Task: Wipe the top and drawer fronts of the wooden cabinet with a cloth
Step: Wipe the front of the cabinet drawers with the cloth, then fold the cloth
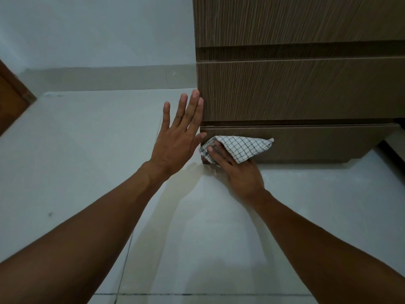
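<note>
The wooden cabinet (295, 91) fills the upper right, seen from low down, with three grained drawer fronts stacked. A white cloth with a dark check pattern (243, 148) is pressed flat against the left end of the lowest drawer front (324, 143). My right hand (236, 170) lies on the cloth, fingers spread over its lower left part. My left hand (179, 137) is flat and open, fingers apart, resting against the cabinet's left front edge at the height of the middle drawer. The cabinet top is out of view.
Pale tiled floor (197, 238) stretches below the cabinet, with a dark grout line near the bottom. A light wall with a grey skirting strip (109, 77) runs behind. A brown wooden door edge (13, 99) shows at far left.
</note>
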